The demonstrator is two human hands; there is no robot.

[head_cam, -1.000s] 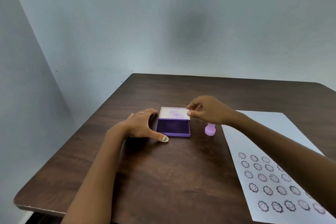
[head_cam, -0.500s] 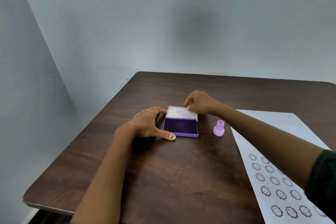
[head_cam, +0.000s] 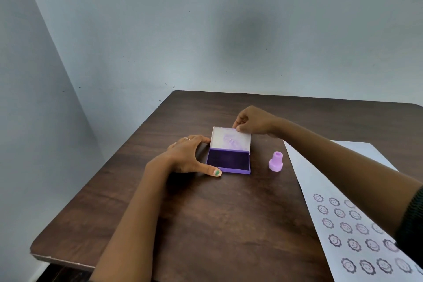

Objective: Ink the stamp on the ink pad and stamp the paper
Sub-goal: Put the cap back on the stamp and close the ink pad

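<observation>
Paper (head_cam: 357, 231) at near right edge of table (head_cam: 206, 224), rows of purple stamped faces on it. Stamp (head_cam: 275, 161) upright on bare wood, between paper and ink pad (head_cam: 228, 162). Left hand (head_cam: 190, 155) spread, bracing pad's left side. Right hand (head_cam: 254, 121) pinching far edge of raised lid (head_cam: 231, 139)

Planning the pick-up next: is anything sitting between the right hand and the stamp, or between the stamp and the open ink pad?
Nothing visible blocks either path. The right hand pinches the far edge of the raised lid; the stamp stands upright on bare table right of the ink pad. The left hand braces the pad's opposite side.
</observation>
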